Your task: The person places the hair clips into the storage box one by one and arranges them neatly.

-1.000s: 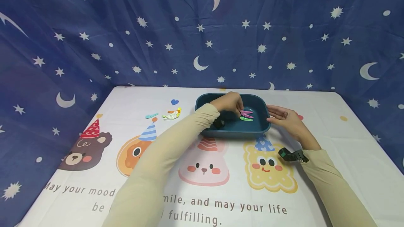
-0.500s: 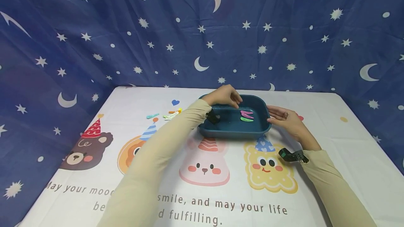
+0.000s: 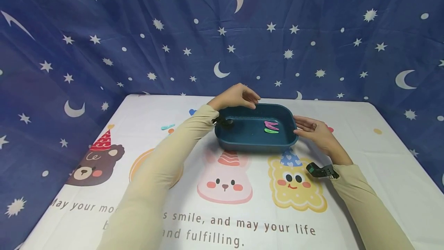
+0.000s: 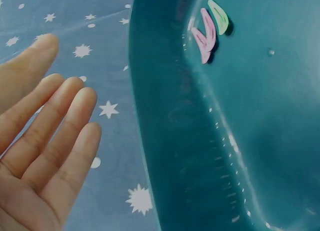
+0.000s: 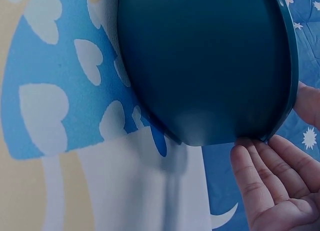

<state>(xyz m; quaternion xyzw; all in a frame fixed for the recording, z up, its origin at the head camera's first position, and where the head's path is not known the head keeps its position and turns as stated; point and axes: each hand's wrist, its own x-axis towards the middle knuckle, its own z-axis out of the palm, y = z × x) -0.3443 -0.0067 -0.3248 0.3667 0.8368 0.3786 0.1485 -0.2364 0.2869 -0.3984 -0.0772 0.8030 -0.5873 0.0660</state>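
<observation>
your left hand (image 3: pixel 234 97) is empty, fingers loose near the bin (image 3: pixel 256 148); your right hand (image 3: pixel 316 133) just rests fingers against its right end. pink clips (image 4: pixel 209 31) and green clip (image 4: pixel 218 17) lie inside, probably light, stiff, slick. i'd pinch mid-length.

Reaching forward, slanting long-sleeved left arm (image 3: pixel 152 176) rightward and right arm (image 3: pixel 369 203) leftward, with left grip (image 3: pixel 233 97) aloft and relaxed (thumb (image 4: pixel 30 66) well apart from side-by-side fingers (image 4: pixel 73 166)), with right grip (image 3: pixel 313 134) angled inward, fingers nearly straight, thumb spread away.
</observation>
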